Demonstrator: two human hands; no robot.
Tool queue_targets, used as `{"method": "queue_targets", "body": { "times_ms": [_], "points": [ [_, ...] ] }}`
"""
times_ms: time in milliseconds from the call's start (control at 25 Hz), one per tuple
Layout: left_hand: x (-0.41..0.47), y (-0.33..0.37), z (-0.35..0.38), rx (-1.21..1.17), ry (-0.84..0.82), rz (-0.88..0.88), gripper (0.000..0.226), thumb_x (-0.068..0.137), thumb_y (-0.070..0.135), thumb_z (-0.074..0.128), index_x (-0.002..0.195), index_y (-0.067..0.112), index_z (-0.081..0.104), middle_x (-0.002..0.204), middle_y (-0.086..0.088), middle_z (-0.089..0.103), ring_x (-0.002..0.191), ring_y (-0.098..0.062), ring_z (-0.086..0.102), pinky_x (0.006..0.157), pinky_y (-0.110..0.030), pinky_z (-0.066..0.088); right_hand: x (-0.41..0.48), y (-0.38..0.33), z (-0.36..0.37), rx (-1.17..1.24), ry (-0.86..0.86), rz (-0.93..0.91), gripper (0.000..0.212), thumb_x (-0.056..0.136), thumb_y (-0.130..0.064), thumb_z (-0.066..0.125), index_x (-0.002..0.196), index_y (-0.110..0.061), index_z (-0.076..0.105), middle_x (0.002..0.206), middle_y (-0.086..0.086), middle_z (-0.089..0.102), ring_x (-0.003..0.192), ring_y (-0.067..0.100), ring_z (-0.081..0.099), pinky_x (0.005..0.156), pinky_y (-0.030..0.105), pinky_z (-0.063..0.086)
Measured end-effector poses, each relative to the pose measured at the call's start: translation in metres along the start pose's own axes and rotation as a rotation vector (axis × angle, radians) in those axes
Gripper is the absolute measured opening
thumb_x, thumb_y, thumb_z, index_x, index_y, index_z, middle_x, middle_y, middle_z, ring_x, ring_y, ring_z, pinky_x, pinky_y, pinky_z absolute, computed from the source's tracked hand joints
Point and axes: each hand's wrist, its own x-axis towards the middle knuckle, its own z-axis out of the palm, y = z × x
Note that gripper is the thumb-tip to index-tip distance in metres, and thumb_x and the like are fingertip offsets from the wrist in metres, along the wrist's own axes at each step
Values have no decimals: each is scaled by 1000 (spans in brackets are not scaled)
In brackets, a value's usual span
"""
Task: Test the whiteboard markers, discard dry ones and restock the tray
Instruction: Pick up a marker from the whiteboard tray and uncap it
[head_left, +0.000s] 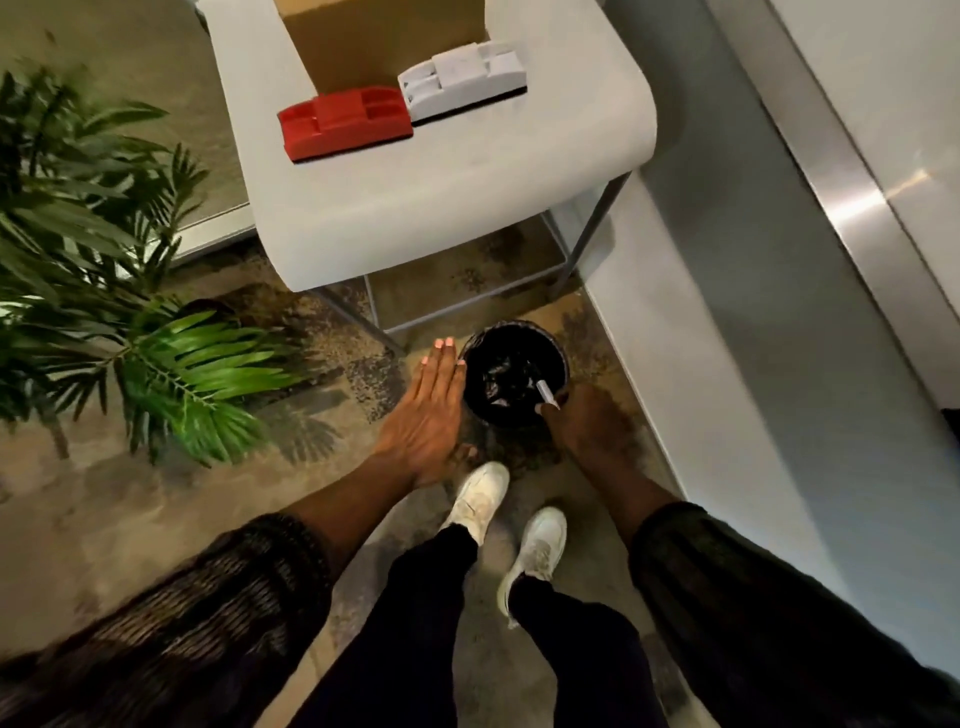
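Observation:
A small black bin lined with a black bag stands on the floor below the white table. My right hand grips a white marker, whose end points over the bin's opening at its near right rim. My left hand is flat, fingers straight and together, beside the bin's left rim and holding nothing. Inside the bin I see crumpled black bag and something pale, too dark to identify.
A white table carries a red eraser holder, a white one and a cardboard box. A leafy plant stands at the left. A grey wall and metal rail run along the right. My white shoes are below the bin.

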Motion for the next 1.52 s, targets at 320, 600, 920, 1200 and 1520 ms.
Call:
{"method": "queue_targets", "body": {
  "times_ms": [320,600,920,1200,1520],
  "points": [
    [10,18,-13,-58,-75,21,114,101,60,54,165,-6,-12,172,-31,-26,161,-43,-26,133,-51,-13,-7,23,12,-186,-128,-165,53,90,-46,74,128,-11,65,125,17,65,120,40,59,97,45,53],
    [-8,41,-73,-20,25,163,118,96,66,58,166,-8,-1,172,-33,-19,162,-47,-19,135,-57,2,-58,37,-48,-238,18,-232,82,82,-63,60,142,-8,52,143,20,59,130,41,54,110,52,45],
    [-26,88,-155,70,116,377,119,96,66,59,167,-6,-4,173,-30,-21,162,-44,-24,135,-54,-5,-142,57,-127,-205,164,-134,107,83,-75,49,156,2,37,162,25,39,152,42,35,126,53,29],
    [-27,150,-186,147,157,671,110,101,67,47,167,-6,-2,173,-30,-22,162,-43,-24,132,-51,-13,-222,100,-141,-58,369,119,103,87,-71,55,154,6,40,160,28,42,150,42,40,122,54,34],
    [-38,241,-186,301,131,1027,112,104,71,43,166,-4,-12,171,-30,-28,161,-44,-26,133,-52,-11,-313,145,-115,166,601,481,102,87,-64,67,159,-1,33,167,21,33,157,36,27,127,52,27]
  ]
}}
